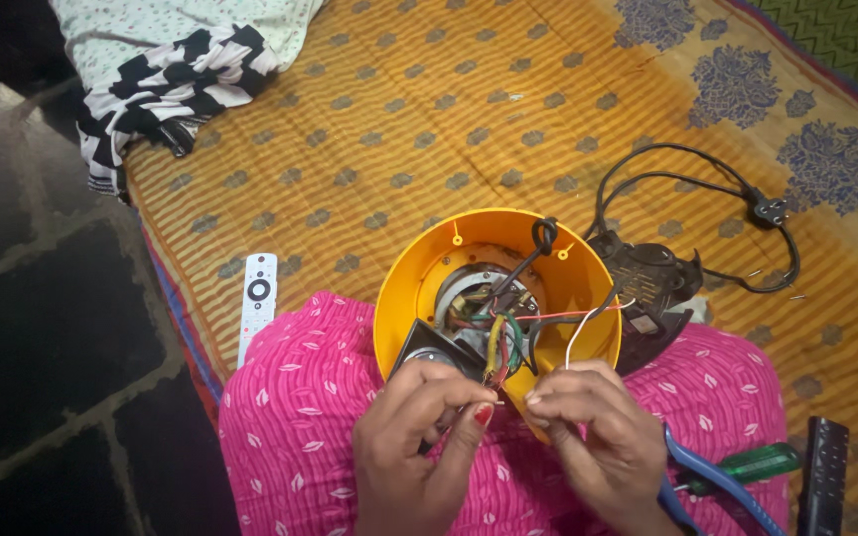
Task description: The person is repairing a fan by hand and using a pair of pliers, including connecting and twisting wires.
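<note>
Far out to the left of both hands, a white remote [257,296] is lying on the patterned orange mat [369,149], just beside the pink-clad lap [290,397].

The left hand [419,447] is curling over the lap with its palm turned inward, thumb and forefinger pressing together on thin wire ends at the near rim of the yellow housing [419,283]. Which strand it is pinching is hard to tell, since the fingertips are covering it.

The housing is resting on the lap directly above both hands, its open side facing up, with a bundle of coloured wires [499,333] spilling from the round metal part inside. The shell looks like rigid, smooth plastic, likely light and a little slippery, so the rim seems the safest place to grip. The wires are soft and bendy, probably fragile at their bare ends, and are best pinched on the insulation.

The right hand [598,437] is mirroring the left, fingers bunching together and pinching a thin white wire [573,342] that is rising from its fingertips.

Up and to the right a black base [647,283] with a black cord [707,179] is lying on the mat. Below the right wrist, blue-handled pliers [707,476] and a green screwdriver [757,464] are resting.
</note>
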